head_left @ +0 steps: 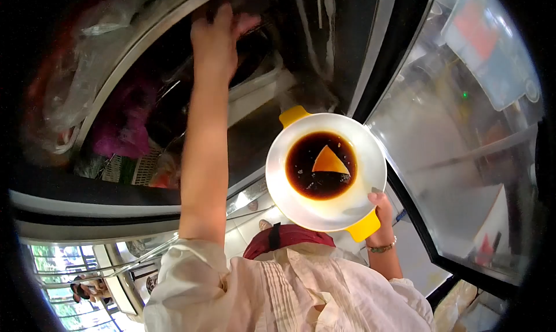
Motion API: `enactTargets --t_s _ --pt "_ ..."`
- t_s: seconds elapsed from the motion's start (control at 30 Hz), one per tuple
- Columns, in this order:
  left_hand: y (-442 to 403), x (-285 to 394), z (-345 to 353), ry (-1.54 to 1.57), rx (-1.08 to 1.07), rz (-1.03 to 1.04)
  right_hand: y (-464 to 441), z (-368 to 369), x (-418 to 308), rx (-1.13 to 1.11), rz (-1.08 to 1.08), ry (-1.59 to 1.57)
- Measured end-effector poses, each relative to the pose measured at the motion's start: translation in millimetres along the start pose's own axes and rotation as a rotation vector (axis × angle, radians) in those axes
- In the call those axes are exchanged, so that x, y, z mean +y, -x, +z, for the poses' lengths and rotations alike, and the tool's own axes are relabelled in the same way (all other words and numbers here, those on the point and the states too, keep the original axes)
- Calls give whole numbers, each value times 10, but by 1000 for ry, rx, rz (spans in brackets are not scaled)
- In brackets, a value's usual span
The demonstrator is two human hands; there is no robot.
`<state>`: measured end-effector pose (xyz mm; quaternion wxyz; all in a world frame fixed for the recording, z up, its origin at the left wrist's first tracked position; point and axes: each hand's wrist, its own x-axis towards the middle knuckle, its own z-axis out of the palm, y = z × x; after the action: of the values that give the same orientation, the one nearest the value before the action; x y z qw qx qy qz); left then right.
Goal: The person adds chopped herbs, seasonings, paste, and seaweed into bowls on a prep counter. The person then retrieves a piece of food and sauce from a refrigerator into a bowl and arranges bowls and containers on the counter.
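In my right hand is a white bowl with yellow side handles, gripped at its lower right rim and handle. Dark brown liquid covers the bottom of the bowl, and a triangular orange-brown piece lies in it. My left arm stretches far forward into the dark inside of a fridge-like cabinet. There my left hand has its fingers apart, somewhat blurred, with nothing visible in them.
A glass door with a black frame stands swung out on the right. Left of my arm are a purple bag, a white slotted basket and clear plastic bags behind a curved metal edge. Tiled floor shows below the bowl.
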<state>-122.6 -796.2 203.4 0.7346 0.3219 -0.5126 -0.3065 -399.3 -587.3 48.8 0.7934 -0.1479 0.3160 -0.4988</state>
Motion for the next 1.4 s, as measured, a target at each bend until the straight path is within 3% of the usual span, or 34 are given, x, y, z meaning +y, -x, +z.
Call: enactTargets --t_s 0.07,0.1,0.13,0.2,0.23,0.3,0.33,0.4,0.47,0.57,0.6,0.67,0.8,0.87,0.97,1.0,1.03,1.07,1.13,1.23,1.3,1.4 --pt "601 2 -56 -316 84 -320 25 -163 50 143 36 -14" --pt "866 -176 -156 -419 79 -373 93 -215 66 167 28 -54" --pt "1106 -485 -301 -524 73 -426 156 -281 87 192 22 -94" --pt "1307 -1088 -504 -684 47 -769 318 -468 133 240 -5 -102" --pt "1388 -1361 -571 -678 34 -777 401 -616 159 237 -1 -102" --pt "1474 -1916 -721 -163 257 -1113 481 -737 222 247 -15 -107" --pt "1520 -2176 -781 -159 231 -1122 555 -768 231 250 -42 -105" --pt "1612 -2668 -943 -7 -29 -936 632 -786 260 299 -85 -119" --pt "1531 -3030 -1067 -281 -81 -929 641 -701 180 367 -112 -115" --pt "1378 -3467 -1393 6 337 -901 608 -883 180 464 -127 73" --pt "1326 -2790 -910 -196 518 -852 583 -857 173 383 -138 -13" --pt "1340 -2952 -1359 -17 470 -895 488 -702 144 403 -178 -149" --pt "1555 -2404 -1235 -22 157 -961 459 -546 53 434 -248 -142" --pt "1912 -2588 -1066 72 62 -1057 438 -586 76 607 -343 -93" --pt "2628 -3223 -954 271 -7 -1369 556 -835 175 639 -412 -99" --pt "2863 -3576 -960 384 -216 -1445 515 -922 201 652 -462 -94" --pt "2995 -3645 -700 392 -161 -1514 469 -880 177 677 -475 -143" --pt "3155 -3733 -366 412 -107 -1582 641 -1347 285 679 -515 -70" --pt "3591 -4275 22 468 -199 -1566 681 -1356 260 638 -600 -78" --pt "3605 -4556 663 489 -297 -1510 1020 -1797 447 988 -821 209" --pt "3799 -5190 958 480 -244 -1504 1247 -2030 445 998 -858 159" --pt "3808 -5481 1389 488 -86 -1476 1148 -1746 304 762 -838 73"
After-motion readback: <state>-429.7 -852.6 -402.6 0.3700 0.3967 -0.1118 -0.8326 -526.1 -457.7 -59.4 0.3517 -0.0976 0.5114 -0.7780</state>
